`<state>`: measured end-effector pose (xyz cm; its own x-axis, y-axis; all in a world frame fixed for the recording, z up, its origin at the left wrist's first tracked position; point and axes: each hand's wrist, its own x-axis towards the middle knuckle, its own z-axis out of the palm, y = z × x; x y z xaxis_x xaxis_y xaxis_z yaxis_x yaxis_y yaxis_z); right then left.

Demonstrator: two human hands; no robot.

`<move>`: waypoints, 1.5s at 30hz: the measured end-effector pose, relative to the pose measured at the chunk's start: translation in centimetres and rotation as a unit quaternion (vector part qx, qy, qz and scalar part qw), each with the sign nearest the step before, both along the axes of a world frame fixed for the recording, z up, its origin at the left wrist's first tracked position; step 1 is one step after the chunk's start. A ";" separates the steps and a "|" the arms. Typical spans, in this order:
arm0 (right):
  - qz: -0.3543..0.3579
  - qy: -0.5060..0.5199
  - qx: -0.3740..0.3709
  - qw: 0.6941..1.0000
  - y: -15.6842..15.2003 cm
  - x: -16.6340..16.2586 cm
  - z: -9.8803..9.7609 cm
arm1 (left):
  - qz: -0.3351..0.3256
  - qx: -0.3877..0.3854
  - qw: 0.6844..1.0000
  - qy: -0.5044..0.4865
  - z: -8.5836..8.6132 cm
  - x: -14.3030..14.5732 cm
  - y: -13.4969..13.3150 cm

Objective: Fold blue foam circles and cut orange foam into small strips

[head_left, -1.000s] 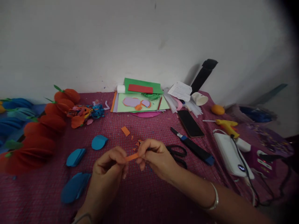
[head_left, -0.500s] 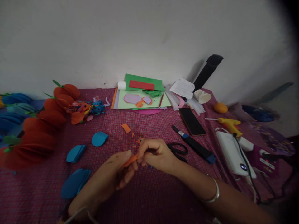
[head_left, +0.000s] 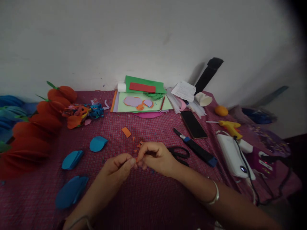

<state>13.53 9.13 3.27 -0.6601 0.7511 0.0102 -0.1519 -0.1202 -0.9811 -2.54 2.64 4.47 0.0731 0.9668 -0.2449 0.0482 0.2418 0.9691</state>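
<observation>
My left hand (head_left: 119,168) and my right hand (head_left: 157,159) meet over the middle of the table, fingertips pinched together. Between them is a small orange paper piece (head_left: 137,159), mostly hidden by the fingers. Just beyond my right hand lie orange paper scraps (head_left: 138,146) and a flat orange paper rectangle (head_left: 126,132). Black-handled scissors (head_left: 181,153) lie partly behind my right hand. To the left rest three folded blue paper shapes, a small one (head_left: 98,143), a middle one (head_left: 72,159) and a larger one (head_left: 71,192).
Orange paper pumpkins (head_left: 35,127) line the left side near a heap of coloured scraps (head_left: 82,112). Stacked paper sheets (head_left: 117,103) lie at the back. On the right are a blue-and-black cutter (head_left: 199,150), a phone (head_left: 193,124), a yellow glue gun (head_left: 230,127) and a white power bank (head_left: 233,155) with cables.
My left hand has turned and its fingers have closed in beside my right fingertips. Less of the orange paper shows now. The whole view has shifted slightly.
</observation>
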 end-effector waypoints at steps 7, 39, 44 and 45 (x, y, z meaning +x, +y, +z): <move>0.049 0.010 -0.040 0.998 0.6 0.4 -0.1 | 0.033 0.123 0.979 0.156 0.6 0.3 0.1; 0.001 0.018 -0.168 0.986 0.8 0.2 -0.8 | 0.172 0.027 0.982 -0.077 -0.3 -0.7 0.5; 0.015 0.038 -0.147 0.988 1.1 0.4 -1.0 | 0.175 -0.025 0.971 -0.162 -0.3 -0.7 1.1; 0.014 0.040 -0.148 0.988 1.1 0.3 -1.1 | 0.180 -0.033 0.968 -0.171 -0.3 -0.7 1.1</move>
